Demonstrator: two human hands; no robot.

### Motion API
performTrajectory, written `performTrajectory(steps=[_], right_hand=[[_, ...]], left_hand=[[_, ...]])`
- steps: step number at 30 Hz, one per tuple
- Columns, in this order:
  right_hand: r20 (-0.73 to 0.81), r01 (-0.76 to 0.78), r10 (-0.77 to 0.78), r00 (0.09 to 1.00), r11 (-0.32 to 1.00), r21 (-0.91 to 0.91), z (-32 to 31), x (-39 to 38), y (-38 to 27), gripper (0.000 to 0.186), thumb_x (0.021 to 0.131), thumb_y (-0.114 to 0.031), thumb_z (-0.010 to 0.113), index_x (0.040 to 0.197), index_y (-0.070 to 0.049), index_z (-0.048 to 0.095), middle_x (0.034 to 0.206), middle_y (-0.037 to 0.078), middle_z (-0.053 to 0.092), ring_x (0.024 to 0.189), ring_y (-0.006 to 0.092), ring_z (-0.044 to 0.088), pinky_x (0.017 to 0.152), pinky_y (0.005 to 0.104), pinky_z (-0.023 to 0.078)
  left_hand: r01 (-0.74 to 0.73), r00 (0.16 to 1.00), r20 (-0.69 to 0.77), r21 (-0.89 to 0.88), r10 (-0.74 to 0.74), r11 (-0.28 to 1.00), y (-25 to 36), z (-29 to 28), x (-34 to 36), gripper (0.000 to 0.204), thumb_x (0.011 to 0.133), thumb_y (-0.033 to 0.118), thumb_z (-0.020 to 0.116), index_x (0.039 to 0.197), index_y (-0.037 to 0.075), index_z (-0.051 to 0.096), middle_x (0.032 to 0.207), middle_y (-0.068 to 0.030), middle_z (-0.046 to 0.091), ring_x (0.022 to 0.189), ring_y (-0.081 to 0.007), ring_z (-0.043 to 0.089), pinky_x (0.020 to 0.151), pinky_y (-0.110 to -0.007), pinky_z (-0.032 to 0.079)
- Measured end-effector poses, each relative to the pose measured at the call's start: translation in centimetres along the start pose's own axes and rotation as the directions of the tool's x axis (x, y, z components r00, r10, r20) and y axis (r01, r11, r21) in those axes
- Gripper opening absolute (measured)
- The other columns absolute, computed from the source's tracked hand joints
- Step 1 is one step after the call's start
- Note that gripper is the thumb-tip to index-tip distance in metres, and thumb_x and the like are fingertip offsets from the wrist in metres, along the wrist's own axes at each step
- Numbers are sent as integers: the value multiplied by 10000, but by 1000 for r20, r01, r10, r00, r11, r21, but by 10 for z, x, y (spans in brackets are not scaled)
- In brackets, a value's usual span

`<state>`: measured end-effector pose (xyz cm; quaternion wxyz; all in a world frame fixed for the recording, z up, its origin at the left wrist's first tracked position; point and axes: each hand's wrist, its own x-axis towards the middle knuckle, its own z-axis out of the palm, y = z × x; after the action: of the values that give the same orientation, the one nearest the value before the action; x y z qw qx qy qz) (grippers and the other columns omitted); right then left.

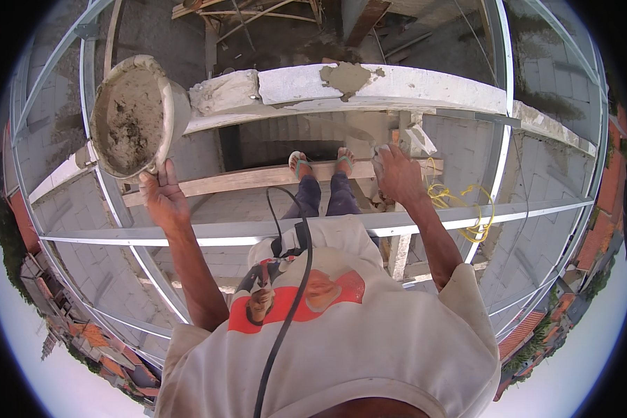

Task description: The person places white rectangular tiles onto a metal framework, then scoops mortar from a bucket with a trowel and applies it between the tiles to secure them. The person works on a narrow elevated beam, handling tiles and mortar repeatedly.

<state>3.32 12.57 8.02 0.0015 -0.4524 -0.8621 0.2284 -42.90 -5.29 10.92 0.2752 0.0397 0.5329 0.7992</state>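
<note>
We see the left hand point(166, 198) at the near rim of a mortar bucket point(176, 104), its fingers grasping the edge from below. The bucket is at the upper left, beside the left end of a pale masonry ledge point(439, 87), and its mouth leans toward the wearer. We take the grip to be there to steady the weight and keep the grey mortar point(129, 115) within easy view and reach; what bears the bucket's base is hidden from us.

The right hand point(400, 177) is on the near side of the ledge, well apart from the bucket. Its fingers look clenched around the handle of what seems to be a trowel point(354, 132), though the handle itself is covered and the blade is blurred. Held this way, we judge, the blade can turn freely while the other hand minds the bucket.

A flattened patch of mortar point(347, 80) sits on the ledge top, slightly right of its middle. Both sandalled feet point(344, 161) are on a wooden plank point(219, 181), which probably serves as footing. A metal bar point(362, 224) crosses before the body, and a yellow cord point(475, 223) hangs in loose loops at its right.
</note>
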Motion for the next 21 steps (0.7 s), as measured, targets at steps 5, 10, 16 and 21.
performTrajectory(steps=[5, 10, 16, 21], right_hand=[[-83, 183, -234, 969, 899, -397, -2, 19, 55, 218, 818, -93, 665, 1025, -36, 703, 1099, 135, 691, 989, 296, 690, 793, 435, 578], [-93, 138, -206, 974, 867, -478, -15, 41, 54, 168, 805, -87, 672, 958, -42, 727, 1101, 146, 694, 994, 305, 688, 815, 434, 566], [-144, 50, -118, 982, 912, -407, -39, 31, 27, 137, 788, -56, 675, 917, -34, 719, 1062, 152, 696, 989, 320, 697, 827, 452, 568], [-178, 5, -80, 981, 923, -385, -48, 26, 19, 132, 778, -42, 679, 906, -32, 707, 1020, 156, 704, 980, 341, 706, 837, 475, 574]], left_hand=[[-18, 1000, 24, 20, 17, 1000, 0, 1, -1, 373, 1090, 210, 572, 1404, 25, 492, 1327, -118, 652, 1232, -274, 651, 1194, -483, 470], [-7, 1000, 23, 11, 7, 1000, 0, 2, 0, 411, 1090, 207, 572, 1440, 22, 460, 1357, -121, 636, 1250, -271, 638, 1201, -478, 462], [-10, 1000, 8, -5, 10, 1000, -1, 3, 0, 413, 1088, 202, 574, 1442, 22, 461, 1362, -127, 636, 1241, -272, 646, 1194, -473, 472], [0, 1000, 21, -17, 1, 1000, -3, -6, 3, 351, 1086, 201, 579, 1379, 22, 508, 1318, -121, 662, 1208, -269, 668, 1170, -467, 497]])
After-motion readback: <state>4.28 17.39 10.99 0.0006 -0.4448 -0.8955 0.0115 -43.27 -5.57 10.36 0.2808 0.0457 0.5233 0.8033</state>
